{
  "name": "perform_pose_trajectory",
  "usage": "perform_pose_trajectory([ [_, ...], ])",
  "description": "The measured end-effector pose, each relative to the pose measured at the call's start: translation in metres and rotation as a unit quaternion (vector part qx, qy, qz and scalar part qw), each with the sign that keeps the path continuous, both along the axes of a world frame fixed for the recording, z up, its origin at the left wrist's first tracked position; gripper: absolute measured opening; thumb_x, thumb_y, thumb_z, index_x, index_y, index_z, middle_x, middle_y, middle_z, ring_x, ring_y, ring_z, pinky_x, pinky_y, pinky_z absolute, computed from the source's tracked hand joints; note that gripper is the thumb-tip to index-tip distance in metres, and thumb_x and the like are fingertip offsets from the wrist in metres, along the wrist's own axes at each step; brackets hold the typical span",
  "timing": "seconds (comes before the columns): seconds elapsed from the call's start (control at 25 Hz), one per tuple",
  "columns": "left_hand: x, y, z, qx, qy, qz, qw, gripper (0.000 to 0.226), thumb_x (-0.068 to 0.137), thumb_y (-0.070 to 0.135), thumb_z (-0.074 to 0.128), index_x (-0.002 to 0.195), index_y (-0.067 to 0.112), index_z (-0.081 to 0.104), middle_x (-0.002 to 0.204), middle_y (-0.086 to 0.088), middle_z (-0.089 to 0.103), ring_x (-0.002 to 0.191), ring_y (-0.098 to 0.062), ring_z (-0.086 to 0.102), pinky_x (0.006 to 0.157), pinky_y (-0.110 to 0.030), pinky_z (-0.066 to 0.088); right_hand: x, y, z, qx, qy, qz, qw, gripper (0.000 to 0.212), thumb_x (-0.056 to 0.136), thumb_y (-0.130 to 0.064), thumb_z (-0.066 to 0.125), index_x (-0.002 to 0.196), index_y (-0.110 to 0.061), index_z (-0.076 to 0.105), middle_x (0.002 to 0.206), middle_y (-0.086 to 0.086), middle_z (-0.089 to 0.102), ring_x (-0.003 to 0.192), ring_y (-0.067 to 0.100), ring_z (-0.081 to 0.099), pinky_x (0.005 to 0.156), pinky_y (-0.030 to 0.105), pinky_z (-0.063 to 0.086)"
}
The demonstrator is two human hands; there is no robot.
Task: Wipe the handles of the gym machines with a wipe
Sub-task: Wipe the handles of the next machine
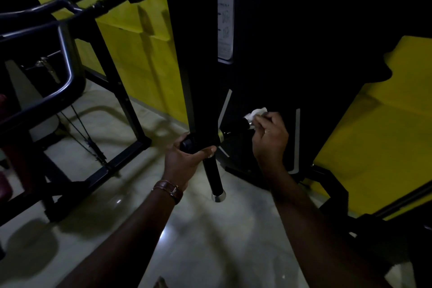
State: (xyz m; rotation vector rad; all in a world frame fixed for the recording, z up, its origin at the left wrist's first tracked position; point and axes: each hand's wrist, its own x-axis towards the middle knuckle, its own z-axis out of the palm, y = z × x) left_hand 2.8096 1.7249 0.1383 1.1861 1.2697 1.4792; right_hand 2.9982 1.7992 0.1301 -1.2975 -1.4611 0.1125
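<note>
White wipe, crumpled, sits pinched in your right hand, pressed onto the chrome-capped end of the far black handle, low against the dark machine tower. Your left hand curls round the joint where the handles meet, likely to stop the bar swinging under the rubbing. Near handle hangs toward you, matte black grip, bright chrome end cap. Brown watch strap on that wrist; pale glossy floor below, yellow wall behind.
</note>
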Motion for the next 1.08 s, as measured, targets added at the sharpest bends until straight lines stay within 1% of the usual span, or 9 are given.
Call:
perform_pose_trajectory([
  [0.12,-0.002,0.001,-0.002,-0.007,0.008,0.005,1.0,0.043,0.07,0.004,0.083,0.11,0.008,0.067,0.104,-0.006,0.074,0.1,-0.021,0.07,0.087,-0.042,0.056,-0.024,-0.015,0.004,0.003,-0.068,0.148,0.987,0.025,0.074,0.016,0.064,0.093,0.001,0.072,0.1,0.016,0.062,0.093,0.02,0.054,0.084,0.02,0.042],
  [0.2,-0.002,0.002,-0.003,-0.005,0.013,0.005,1.0,0.043,0.07,0.005,0.084,0.11,0.008,0.067,0.104,-0.006,0.074,0.1,-0.022,0.07,0.088,-0.044,0.056,-0.026,-0.022,0.0,-0.011,-0.112,0.227,0.967,0.033,0.07,0.019,0.063,0.096,0.001,0.071,0.102,0.018,0.061,0.096,0.022,0.051,0.085,0.027,0.043],
  [0.32,-0.001,0.002,-0.002,-0.007,0.012,0.004,1.0,0.045,0.07,0.004,0.083,0.111,0.007,0.066,0.104,-0.005,0.074,0.101,-0.02,0.07,0.09,-0.044,0.055,-0.013,0.0,0.009,-0.035,-0.07,0.083,0.993,0.025,0.084,0.003,0.055,0.099,-0.006,0.073,0.1,0.009,0.061,0.093,0.022,0.054,0.079,0.036,0.05],
  [0.48,-0.002,0.001,-0.004,-0.017,0.006,0.001,1.0,0.045,0.07,0.004,0.083,0.112,0.008,0.065,0.105,-0.005,0.074,0.102,-0.019,0.069,0.093,-0.046,0.054,-0.009,0.008,0.019,0.005,-0.259,0.062,0.964,0.033,0.086,-0.018,0.039,0.096,-0.014,0.07,0.1,0.003,0.06,0.093,0.02,0.054,0.074,0.03,0.047],
  [0.6,-0.003,0.002,-0.004,-0.019,0.012,0.0,1.0,0.045,0.07,0.006,0.083,0.112,0.01,0.066,0.106,-0.005,0.073,0.103,-0.02,0.069,0.092,-0.049,0.053,0.011,0.03,0.029,-0.167,-0.056,0.095,0.98,0.023,0.097,-0.019,0.046,0.102,-0.018,0.068,0.102,-0.004,0.064,0.088,0.009,0.059,0.073,0.023,0.048],
  [0.72,-0.004,0.003,-0.007,-0.019,0.01,0.002,1.0,0.049,0.069,0.01,0.085,0.113,0.01,0.065,0.107,-0.006,0.073,0.103,-0.022,0.069,0.093,-0.052,0.053,0.019,0.041,0.027,-0.345,0.253,0.192,0.883,0.027,0.1,-0.022,0.048,0.101,-0.006,0.069,0.09,0.003,0.066,0.063,0.009,0.052,0.055,0.018,0.039],
  [0.8,-0.005,0.003,-0.008,-0.02,0.005,0.001,1.0,0.05,0.069,0.01,0.085,0.114,0.008,0.064,0.108,-0.006,0.073,0.104,-0.022,0.068,0.094,-0.051,0.052,0.017,0.034,0.017,-0.358,0.41,0.2,0.815,0.027,0.099,-0.021,0.052,0.093,0.0,0.068,0.083,0.012,0.061,0.06,0.01,0.043,0.055,0.019,0.033],
  [0.96,-0.003,0.003,-0.006,-0.01,0.012,0.001,1.0,0.048,0.068,0.011,0.086,0.112,0.009,0.065,0.106,-0.006,0.073,0.102,-0.022,0.069,0.092,-0.052,0.053,0.009,0.011,0.013,-0.331,0.461,0.086,0.819,0.017,0.092,-0.016,0.064,0.085,-0.002,0.07,0.066,0.007,0.062,0.054,0.009,0.052,0.05,0.019,0.04],
  [1.08,-0.004,0.003,-0.007,-0.014,0.016,0.018,1.0,0.048,0.066,0.01,0.086,0.11,0.01,0.066,0.103,-0.004,0.074,0.099,-0.019,0.07,0.09,-0.047,0.055,0.002,-0.018,0.015,-0.257,0.56,0.077,0.784,0.009,0.088,-0.007,0.066,0.095,-0.002,0.07,0.084,0.016,0.072,0.071,0.018,0.07,0.064,0.028,0.057],
])
